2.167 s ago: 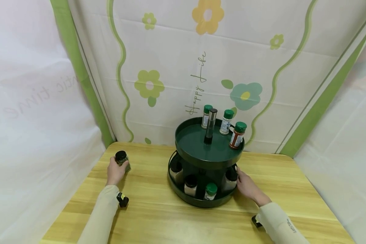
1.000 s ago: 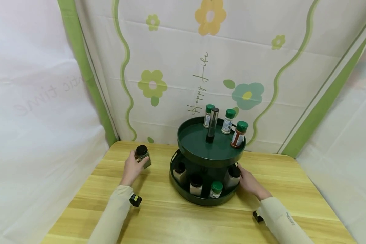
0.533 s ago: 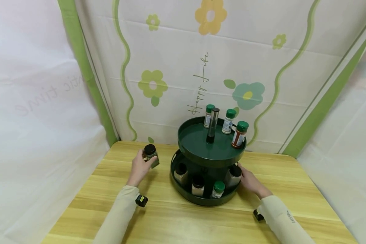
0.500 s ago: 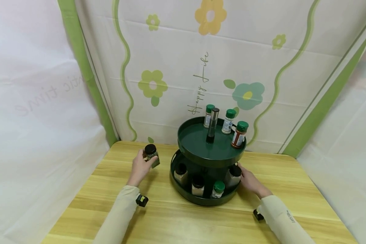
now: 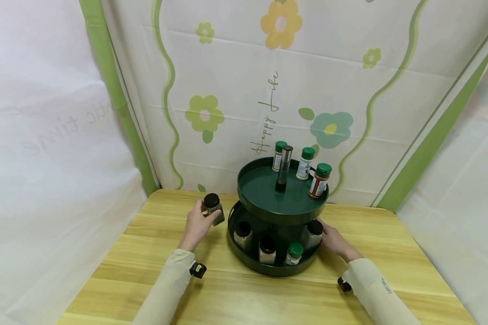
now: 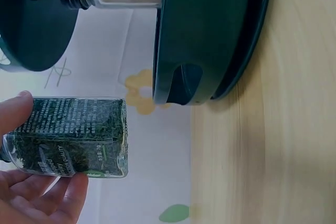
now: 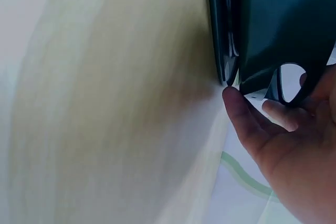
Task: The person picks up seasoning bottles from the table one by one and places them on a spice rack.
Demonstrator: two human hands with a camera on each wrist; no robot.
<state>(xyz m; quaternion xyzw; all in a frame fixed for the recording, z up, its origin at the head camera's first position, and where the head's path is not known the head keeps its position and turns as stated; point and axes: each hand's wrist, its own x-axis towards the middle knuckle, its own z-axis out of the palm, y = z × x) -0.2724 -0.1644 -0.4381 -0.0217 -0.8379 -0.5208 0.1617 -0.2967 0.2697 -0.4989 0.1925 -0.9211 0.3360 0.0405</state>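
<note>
My left hand (image 5: 197,225) grips a clear square spice jar (image 5: 214,211) with a black cap, held above the table left of a dark green two-tier turntable (image 5: 258,189). Dried green herb and printed text show through its glass in the left wrist view, where the thumb lies on one side and fingers on the other. At the turntable's right side, my right hand (image 5: 335,241) grips the lower tray (image 5: 264,271). In the right wrist view, the thumb touches the tray's bottom edge and the other fingers are beside and behind its oval handle hole (image 7: 291,80).
On the top tier stand a red spice bottle (image 5: 319,183), two paler green-capped bottles and a tall slim clear grinder-like bottle (image 5: 283,169). Black-capped jars (image 5: 267,250) and a green-capped bottle (image 5: 294,254) sit in the lower tray. A patterned curtain (image 5: 236,90) hangs behind the wooden table.
My left hand has carried the herb jar rightward, close to the turntable. The lower tray has turned a little, its front jars shifting right. The right hand stays at its side.
</note>
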